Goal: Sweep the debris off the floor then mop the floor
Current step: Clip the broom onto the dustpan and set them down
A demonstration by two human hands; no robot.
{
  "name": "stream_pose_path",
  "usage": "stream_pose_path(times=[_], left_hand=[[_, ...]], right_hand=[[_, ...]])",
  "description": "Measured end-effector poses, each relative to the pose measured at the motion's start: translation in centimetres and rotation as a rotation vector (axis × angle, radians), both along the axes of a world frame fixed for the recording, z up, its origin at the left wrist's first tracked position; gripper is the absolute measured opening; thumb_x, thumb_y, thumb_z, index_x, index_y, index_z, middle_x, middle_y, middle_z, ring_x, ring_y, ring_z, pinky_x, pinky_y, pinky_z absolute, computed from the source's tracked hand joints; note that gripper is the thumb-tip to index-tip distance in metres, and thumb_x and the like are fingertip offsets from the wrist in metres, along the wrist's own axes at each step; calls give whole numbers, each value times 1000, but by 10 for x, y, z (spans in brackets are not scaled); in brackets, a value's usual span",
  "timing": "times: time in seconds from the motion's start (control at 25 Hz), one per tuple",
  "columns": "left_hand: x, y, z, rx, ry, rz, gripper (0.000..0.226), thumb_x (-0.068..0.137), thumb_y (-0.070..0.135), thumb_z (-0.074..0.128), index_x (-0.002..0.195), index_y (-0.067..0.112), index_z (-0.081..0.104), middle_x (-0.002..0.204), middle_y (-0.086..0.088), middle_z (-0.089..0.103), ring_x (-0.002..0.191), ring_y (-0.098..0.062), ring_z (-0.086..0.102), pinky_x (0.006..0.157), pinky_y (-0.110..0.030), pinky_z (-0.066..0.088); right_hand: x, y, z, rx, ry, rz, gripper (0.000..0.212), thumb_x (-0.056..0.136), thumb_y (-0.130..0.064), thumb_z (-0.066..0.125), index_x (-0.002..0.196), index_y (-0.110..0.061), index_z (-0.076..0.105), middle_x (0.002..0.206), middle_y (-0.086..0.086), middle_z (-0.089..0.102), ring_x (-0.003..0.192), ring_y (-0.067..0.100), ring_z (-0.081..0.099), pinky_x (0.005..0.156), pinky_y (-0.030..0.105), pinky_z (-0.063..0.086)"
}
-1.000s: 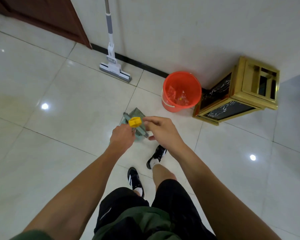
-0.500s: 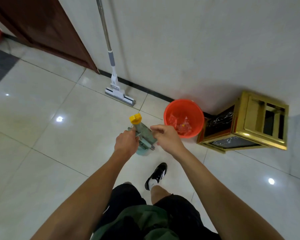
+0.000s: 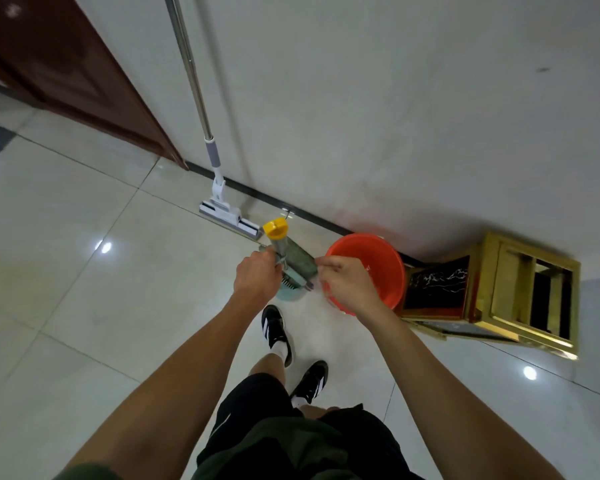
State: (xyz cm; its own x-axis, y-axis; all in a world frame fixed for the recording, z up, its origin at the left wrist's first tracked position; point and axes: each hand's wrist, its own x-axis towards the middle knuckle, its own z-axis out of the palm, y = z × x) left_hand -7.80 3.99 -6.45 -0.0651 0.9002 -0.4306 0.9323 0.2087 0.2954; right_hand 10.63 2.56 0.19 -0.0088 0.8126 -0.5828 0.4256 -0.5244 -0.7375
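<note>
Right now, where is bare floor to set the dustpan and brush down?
Bare tiles stretch left of the left hand, before the mop and door. Crowded on the right: bucket beside the gold stand, against the wall.

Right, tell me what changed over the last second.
The broom and dustpan set came up from low over the floor, its yellow handle tip swinging from toward the person to pointing at the wall. The left hand kept gripping it; the right hand closed onto its edge. The mop, orange bucket and gold stand stayed put.
</note>
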Motion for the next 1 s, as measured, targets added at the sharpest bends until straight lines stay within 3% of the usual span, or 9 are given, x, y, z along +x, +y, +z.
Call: stream_pose_path(times=[0.16,0.32,0.44,0.52,0.64,0.76,0.88,1.0], left_hand=[[-7,57,-9,-3,-16,-21,25,100,33,54,113,12,59,101,-14,67,92,-36,65,78,-42,55],[-9,102,-16,-13,-53,-8,26,100,34,55,112,12,60,99,-14,68,91,-36,66,79,-44,56],[0,118,-18,-32,-107,64,27,99,35,57,113,13,61,99,-14,68,94,-37,66,79,-45,57],[11,130,-17,-31,-144,105,27,98,36,58,112,13,61,99,-14,68,94,-36,66,79,-43,56],[22,148,-12,-86,-147,139,25,96,37,60,108,15,60,98,-12,67,93,-34,64,77,-40,53],[17,156,-11,-176,-180,168,22,92,37,63,102,18,60,96,-8,67,85,-29,63,74,-39,55],[7,149,-5,-194,-236,236,25,92,32,65,110,14,62,99,-5,66,85,-26,60,78,-39,55],[-2,136,4,-153,-266,298,34,94,30,63,127,20,61,112,-9,67,94,-27,60,81,-38,52]], right_hand=[[-6,45,-8,-49,-67,-27,34,94,-16,57,125,-17,70,116,2,72,109,16,67,97,40,55],[-9,85,-13,-88,-97,-70,32,93,-16,57,122,-17,72,106,2,73,99,15,67,89,35,56],[-8,106,-18,-112,-101,-35,33,95,-15,55,123,-17,71,93,-5,63,82,9,58,75,26,48],[-6,119,-24,-124,-125,6,31,97,-16,53,121,-15,72,92,-5,63,84,11,57,78,31,50],[-1,135,-24,-134,-176,112,31,99,-19,48,112,-3,71,97,14,72,81,21,61,79,44,54],[4,143,-19,-153,-168,161,34,100,-18,44,117,-1,69,110,19,71,94,30,67,85,44,54],[11,147,-20,-159,-157,229,34,101,-14,45,119,6,66,122,21,67,116,35,61,97,43,49],[16,151,-19,-131,-162,316,31,96,-15,49,109,3,70,116,17,69,111,31,63,92,38,50]])
